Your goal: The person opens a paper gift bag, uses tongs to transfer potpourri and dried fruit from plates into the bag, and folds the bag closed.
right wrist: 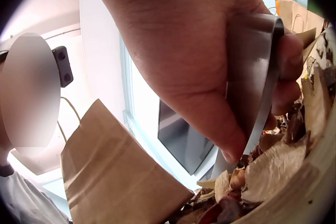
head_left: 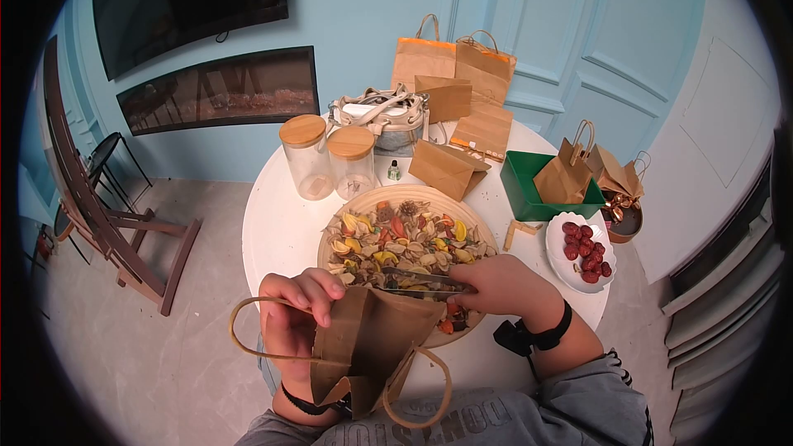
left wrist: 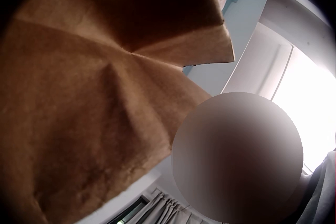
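My left hand [head_left: 291, 307] grips a small brown paper bag [head_left: 376, 326] by its side, in front of my body at the near edge of the round tray [head_left: 477, 216]. The bag's mouth is open and tilted, with its two cord handles hanging outward. In the left wrist view the creased paper bag [left wrist: 105, 103] hides most of the hand. My right hand [head_left: 505, 285] holds metal tongs [right wrist: 252, 61], their tips pointing left toward the bag. They reach low over the dried potpourri [head_left: 413, 239] of petals, cones and yellow and orange slices filling the tray.
Two glass jars [head_left: 309, 167] with wooden lids, a small bottle [head_left: 394, 170] and a handbag [head_left: 384, 120] stand behind the tray. Several paper bags [head_left: 425, 62] are at the back. A green box [head_left: 529, 206] and a white plate [head_left: 557, 258] of red dates sit at right.
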The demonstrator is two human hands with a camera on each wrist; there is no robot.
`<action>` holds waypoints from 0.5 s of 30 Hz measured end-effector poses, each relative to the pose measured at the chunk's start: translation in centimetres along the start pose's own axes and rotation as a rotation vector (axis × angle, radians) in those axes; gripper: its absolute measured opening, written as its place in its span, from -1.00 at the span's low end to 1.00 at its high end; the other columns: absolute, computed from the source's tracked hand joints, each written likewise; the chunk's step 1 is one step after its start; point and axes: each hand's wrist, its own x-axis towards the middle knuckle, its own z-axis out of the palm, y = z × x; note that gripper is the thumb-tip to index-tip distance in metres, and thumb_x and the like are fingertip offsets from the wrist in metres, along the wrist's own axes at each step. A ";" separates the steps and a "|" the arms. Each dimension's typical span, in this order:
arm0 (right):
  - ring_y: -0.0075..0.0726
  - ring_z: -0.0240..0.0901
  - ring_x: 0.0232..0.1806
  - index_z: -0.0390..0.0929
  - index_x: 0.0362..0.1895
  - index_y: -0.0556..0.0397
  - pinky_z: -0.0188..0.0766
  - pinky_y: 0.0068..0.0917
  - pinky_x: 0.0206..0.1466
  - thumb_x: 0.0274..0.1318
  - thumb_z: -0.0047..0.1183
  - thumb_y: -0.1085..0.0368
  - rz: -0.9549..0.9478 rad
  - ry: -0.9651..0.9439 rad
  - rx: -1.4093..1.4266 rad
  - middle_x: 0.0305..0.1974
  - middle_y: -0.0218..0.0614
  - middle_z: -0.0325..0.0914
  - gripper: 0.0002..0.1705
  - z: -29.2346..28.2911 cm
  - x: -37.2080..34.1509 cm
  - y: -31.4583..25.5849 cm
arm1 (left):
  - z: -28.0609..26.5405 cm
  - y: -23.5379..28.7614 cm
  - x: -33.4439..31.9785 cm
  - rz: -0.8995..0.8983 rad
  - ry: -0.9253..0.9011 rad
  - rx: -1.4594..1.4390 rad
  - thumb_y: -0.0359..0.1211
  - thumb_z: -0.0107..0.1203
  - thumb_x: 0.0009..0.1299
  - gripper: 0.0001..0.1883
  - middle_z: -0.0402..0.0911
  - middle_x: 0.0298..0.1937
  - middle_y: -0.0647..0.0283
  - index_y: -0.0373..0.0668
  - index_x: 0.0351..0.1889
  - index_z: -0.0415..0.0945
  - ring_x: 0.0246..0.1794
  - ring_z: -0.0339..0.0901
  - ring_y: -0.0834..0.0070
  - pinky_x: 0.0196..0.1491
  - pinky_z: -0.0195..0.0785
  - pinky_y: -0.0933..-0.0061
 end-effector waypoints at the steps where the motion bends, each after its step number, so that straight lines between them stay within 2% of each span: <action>1: 0.01 0.51 -0.36 0.49 -0.29 -0.05 0.38 -0.16 -0.32 0.05 0.10 0.03 -0.001 -0.001 -0.002 -0.49 -0.17 0.52 -0.71 0.0 0.0 0.0 | 0.0 0.0 0.0 0.000 0.003 0.005 -0.04 -0.16 0.50 -0.65 0.39 -0.57 0.22 -0.12 -0.32 0.25 -0.25 0.35 0.30 -0.04 0.21 0.28; 15: -0.01 0.52 -0.36 0.50 -0.26 -0.07 0.39 -0.16 -0.30 0.06 0.10 -0.01 0.012 -0.026 0.022 -0.48 -0.18 0.54 -0.68 0.0 0.1 -0.1 | 0.0 0.0 0.0 0.006 -0.007 0.002 -0.06 -0.16 0.50 -0.67 0.38 -0.57 0.21 -0.12 -0.32 0.24 -0.26 0.34 0.31 -0.04 0.21 0.29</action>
